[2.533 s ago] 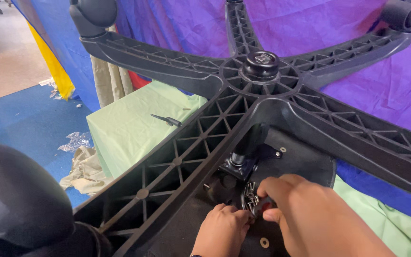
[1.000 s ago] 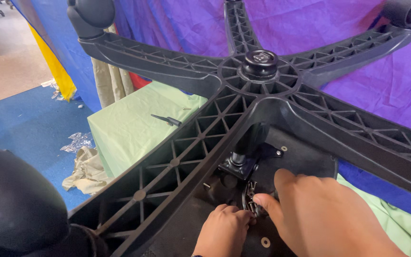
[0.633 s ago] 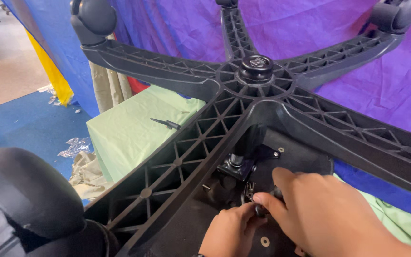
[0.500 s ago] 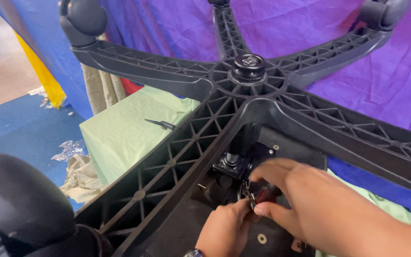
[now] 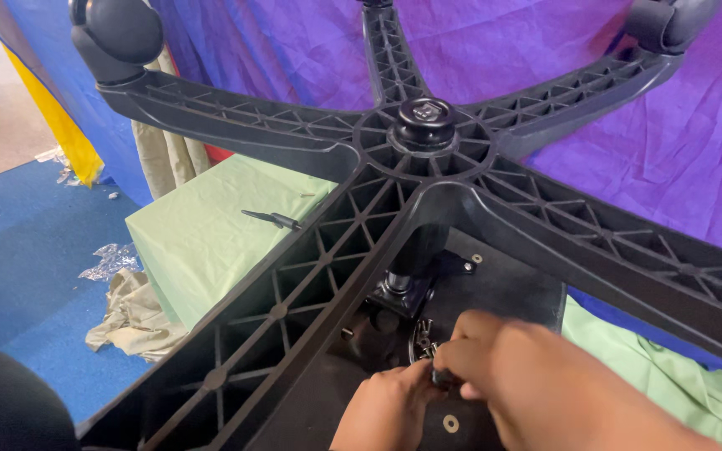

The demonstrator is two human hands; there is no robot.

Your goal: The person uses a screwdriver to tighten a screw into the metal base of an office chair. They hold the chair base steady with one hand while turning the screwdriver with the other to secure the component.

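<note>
Since the earlier view the hands have drifted a touch lower and closer together under the chair base (image 5: 428, 159), and the right hand's fingers have curled tighter round the small dark part they were fumbling at; the camera has tipped a little too, so the hub now sits nearer the top centre.

Far left, a black caster (image 5: 119, 38) caps one spoke and a pale green cloth-covered box (image 5: 211, 242) stands beside the base with a slim dark tool (image 5: 271, 220) lying on top, near but out of the hands' way. The five-spoke base sits wheels-up, ribbed underside facing the camera, which leaves the seat mechanism (image 5: 403, 292) beneath it open to reach between the spokes.

Now the left hand (image 5: 388, 409) comes in low, fingers bunched together and pressed against the metal spring clip (image 5: 424, 338), steadying it against the black seat plate (image 5: 511, 292). Just to its right the right hand (image 5: 528, 380) arches over, thumb and forefinger pinching a small dark knob or bolt head, though what exactly is hard to tell with the knuckles in the way. Both hands touch at the fingertips, right beside the gas cylinder's foot
</note>
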